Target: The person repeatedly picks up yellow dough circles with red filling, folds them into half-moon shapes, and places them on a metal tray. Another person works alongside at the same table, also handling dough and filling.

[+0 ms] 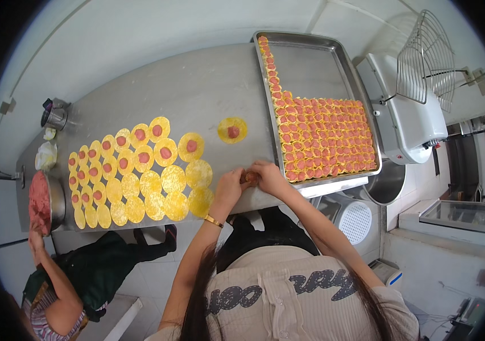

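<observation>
At the near edge of the steel table, my left hand (pixel 232 186) and my right hand (pixel 269 177) meet with fingers closed around a small open-topped dumpling (pixel 250 178). Its meat filling shows between my fingertips, which hide most of the wrapper. Beyond my hands lies a single round yellow wrapper (pixel 225 130) with a dab of pink meat on it. To the left, rows of overlapping yellow wrappers (pixel 199 173) cover the table, many topped with meat. On my right, a metal tray (pixel 260 42) holds tightly packed rows of finished dumplings (pixel 327 136).
At the far left stands a steel bowl of minced meat (pixel 40 199), with a co-worker's hand (pixel 36 236) at it. A metal jug (pixel 54 115) stands at the back left. A white mixer (pixel 404 111) with a wire guard is right of the tray. A perforated white stool (pixel 355 223) stands below.
</observation>
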Demonstrator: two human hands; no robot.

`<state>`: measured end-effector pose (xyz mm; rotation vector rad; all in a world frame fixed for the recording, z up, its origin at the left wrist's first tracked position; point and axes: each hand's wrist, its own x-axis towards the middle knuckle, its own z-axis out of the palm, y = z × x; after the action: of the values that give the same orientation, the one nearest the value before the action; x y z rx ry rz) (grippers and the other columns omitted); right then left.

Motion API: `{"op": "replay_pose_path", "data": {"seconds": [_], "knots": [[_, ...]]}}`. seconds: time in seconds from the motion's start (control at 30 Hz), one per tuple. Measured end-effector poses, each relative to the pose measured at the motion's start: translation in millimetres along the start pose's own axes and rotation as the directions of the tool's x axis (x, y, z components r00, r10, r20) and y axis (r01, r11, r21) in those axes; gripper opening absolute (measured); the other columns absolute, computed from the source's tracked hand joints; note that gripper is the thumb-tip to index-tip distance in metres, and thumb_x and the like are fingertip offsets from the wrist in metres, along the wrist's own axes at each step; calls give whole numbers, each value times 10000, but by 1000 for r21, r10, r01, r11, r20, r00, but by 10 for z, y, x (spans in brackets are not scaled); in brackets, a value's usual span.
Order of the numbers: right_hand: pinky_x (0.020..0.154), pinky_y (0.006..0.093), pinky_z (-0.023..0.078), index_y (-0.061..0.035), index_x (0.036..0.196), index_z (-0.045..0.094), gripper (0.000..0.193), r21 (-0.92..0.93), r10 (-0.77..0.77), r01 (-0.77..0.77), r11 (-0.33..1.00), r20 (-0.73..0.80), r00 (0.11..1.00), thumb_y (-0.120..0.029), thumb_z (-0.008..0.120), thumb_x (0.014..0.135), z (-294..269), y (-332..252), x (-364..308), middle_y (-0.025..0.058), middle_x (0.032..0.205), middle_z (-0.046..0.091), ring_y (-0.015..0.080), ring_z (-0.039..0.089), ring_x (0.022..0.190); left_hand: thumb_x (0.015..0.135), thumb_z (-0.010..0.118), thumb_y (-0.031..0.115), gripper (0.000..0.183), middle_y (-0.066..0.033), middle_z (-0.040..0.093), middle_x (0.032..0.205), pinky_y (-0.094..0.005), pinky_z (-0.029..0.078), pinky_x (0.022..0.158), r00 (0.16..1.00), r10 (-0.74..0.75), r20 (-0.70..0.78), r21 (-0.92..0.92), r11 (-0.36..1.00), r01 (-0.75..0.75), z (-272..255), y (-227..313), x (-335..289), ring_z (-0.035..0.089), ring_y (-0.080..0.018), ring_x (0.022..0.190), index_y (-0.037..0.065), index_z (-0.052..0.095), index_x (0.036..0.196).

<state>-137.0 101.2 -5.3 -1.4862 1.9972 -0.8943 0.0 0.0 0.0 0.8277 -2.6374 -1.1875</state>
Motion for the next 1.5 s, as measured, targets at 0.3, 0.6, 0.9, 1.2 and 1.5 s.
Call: {"op": "replay_pose_path", "data": {"seconds": [0.3, 0.6, 0.9, 1.2, 1.5], "knots": [[729, 451, 485, -30, 890, 633, 231, -3, 152, -152, 988, -60, 987, 3, 662, 664, 2, -150, -54, 164, 881, 600, 385, 592, 860, 690, 759, 95, 260, -142, 656, 808, -358, 513, 667, 996, 60, -68, -110, 992, -67, -29, 11, -33, 660, -288, 749, 18, 616, 894], [738, 436, 485, -32, 837, 624, 175, -57, 40, -46, 997, -96, 995, 24, 635, 671, -40, -149, -37, 150, 874, 594, 363, 589, 871, 697, 763, 114, 260, -155, 658, 772, -377, 506, 650, 999, -4, -50, -194, 981, -6, -16, 47, -60, 655, -303, 721, 13, 607, 879], [756, 436, 490, -28, 931, 629, 237, -27, 86, -89, 996, -91, 992, 28, 601, 702, -64, -128, -31, 162, 919, 591, 378, 586, 890, 712, 756, 163, 261, -131, 650, 755, -398, 486, 636, 995, -10, -99, -90, 996, 1, 17, 88, -58, 637, -307, 722, 34, 588, 865], [759, 434, 495, -22, 977, 627, 300, -32, 25, -29, 999, -112, 993, 76, 563, 700, -72, -148, -31, 162, 912, 577, 381, 585, 897, 720, 744, 122, 283, -122, 651, 806, -376, 508, 675, 994, -19, -107, -84, 996, 10, 26, 70, -65, 645, -274, 772, 39, 606, 953], [793, 430, 493, -36, 1062, 612, 395, -112, 15, -13, 994, 15, 1000, 84, 547, 691, -88, -118, -35, 157, 983, 558, 364, 570, 951, 723, 720, 25, 291, -127, 660, 885, -327, 523, 682, 991, -6, -136, -210, 977, -23, 130, -85, -39, 657, -255, 806, 21, 601, 988]]}}
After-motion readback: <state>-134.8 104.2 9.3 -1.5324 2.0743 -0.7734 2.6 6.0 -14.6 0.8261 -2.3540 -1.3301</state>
